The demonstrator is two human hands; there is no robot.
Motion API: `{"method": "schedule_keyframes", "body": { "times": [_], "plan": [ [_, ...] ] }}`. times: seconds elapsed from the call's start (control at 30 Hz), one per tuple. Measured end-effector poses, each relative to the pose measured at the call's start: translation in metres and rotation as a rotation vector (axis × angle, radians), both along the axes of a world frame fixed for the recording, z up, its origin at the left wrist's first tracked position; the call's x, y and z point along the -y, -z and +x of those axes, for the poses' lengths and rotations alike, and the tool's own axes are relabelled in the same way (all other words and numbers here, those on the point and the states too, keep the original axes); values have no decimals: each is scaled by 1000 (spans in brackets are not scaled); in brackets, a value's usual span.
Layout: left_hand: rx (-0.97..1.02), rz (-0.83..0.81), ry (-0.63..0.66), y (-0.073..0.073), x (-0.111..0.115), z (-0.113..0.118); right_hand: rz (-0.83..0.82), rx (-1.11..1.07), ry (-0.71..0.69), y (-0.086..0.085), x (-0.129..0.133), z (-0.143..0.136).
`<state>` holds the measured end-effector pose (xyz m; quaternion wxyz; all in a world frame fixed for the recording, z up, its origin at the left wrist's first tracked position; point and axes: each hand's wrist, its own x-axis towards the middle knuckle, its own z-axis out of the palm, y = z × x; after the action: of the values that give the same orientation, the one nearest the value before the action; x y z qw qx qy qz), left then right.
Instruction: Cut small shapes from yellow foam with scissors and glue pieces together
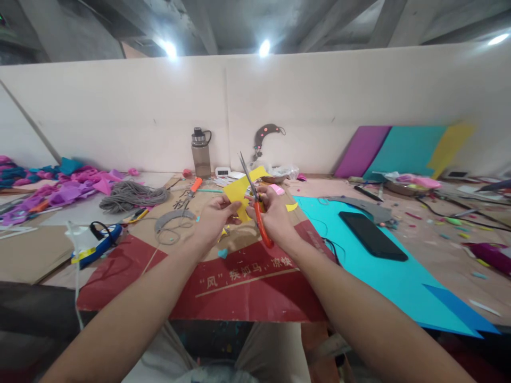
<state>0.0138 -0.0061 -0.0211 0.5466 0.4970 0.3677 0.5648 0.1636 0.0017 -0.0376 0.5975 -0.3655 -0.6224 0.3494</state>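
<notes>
Cutting: two hands (215, 217) (273, 215), one scissors (255, 205), one yellow sheet (238, 196).

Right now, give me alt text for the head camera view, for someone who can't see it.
The right hand works orange-handled scissors into a yellow sheet held by the left hand, above a red-printed cardboard on a cluttered craft table. A black phone lies on turquoise foam.

Two ceiling lamps (263, 49) glare overhead; evenly bright, edges stretched and soft.
</notes>
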Motion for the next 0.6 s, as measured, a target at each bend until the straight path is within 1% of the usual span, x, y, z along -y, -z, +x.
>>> {"method": "schedule_keyframes", "body": {
  "times": [0.13,0.27,0.37,0.43,0.5,0.6],
  "plan": [
    [-28,10,12,-1,4,1,-15,-39,-2,0,0,-1],
    [-47,-21,88,-1,3,-2,-91,-163,-42,-9,4,0],
    [-81,-76,99,1,-1,-4,-113,-170,-30,-16,5,2],
    [-139,-76,67,2,-5,-7,-121,-130,-42,-16,5,5],
    [-201,-24,-18,4,-9,-9,-118,-58,-51,-14,3,6],
    [-225,45,-155,7,-15,-15,-61,88,28,-9,1,7]
  ]
}}
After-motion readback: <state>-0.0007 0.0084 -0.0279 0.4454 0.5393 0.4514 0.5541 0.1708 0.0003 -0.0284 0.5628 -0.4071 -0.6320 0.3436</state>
